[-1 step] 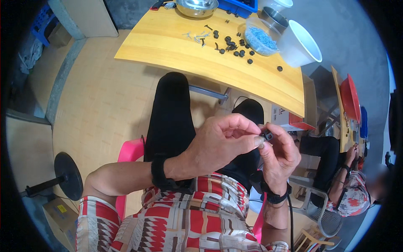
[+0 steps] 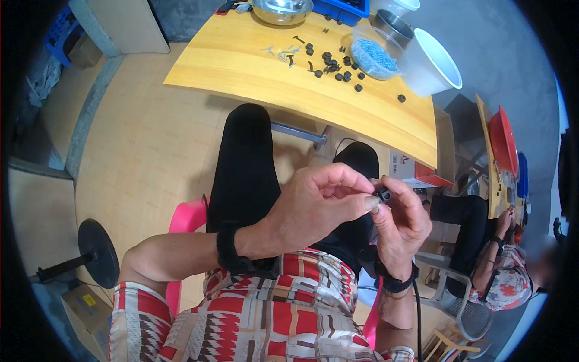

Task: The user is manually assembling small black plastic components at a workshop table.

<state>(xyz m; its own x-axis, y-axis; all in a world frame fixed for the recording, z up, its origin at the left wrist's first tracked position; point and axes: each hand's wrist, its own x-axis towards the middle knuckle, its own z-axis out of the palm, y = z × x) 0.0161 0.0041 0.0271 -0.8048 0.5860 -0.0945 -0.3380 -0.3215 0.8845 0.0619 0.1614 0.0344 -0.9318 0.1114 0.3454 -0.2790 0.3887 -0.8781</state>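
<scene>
1. Because the black part looks small, fingertips of the left hand and right hand seemingly suffice to pinch it.
2. It sits nearer than the table, where loose black pieces lie.

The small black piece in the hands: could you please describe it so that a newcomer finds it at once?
Find the yellow table across the top, then look below its right half. There the wearer's left hand and right hand meet, holding a small black piece between them. Unlike the loose black pieces on the table, it is held in the air.
</scene>
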